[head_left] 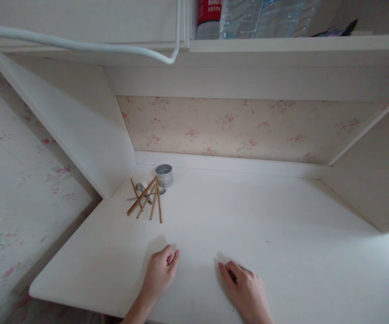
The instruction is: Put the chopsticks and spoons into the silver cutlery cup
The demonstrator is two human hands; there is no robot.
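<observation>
My left hand (160,272) rests on the white desk (282,234) near its front edge, fingers curled loosely inward with nothing in them. My right hand (245,288) lies beside it on the desk, fingers bent under; whether anything is inside I cannot make out. Further back on the left lie several wooden chopsticks (147,202) in a loose pile over two metal spoons (143,191). A small perforated metal cup (164,175) stands upright just behind them. Both hands are well apart from the pile.
White side panels (79,130) and floral wallpaper (241,128) enclose the desk alcove. A shelf above holds a water bottle (210,18) and plastic wrapping. A white cable (79,45) hangs across the upper left.
</observation>
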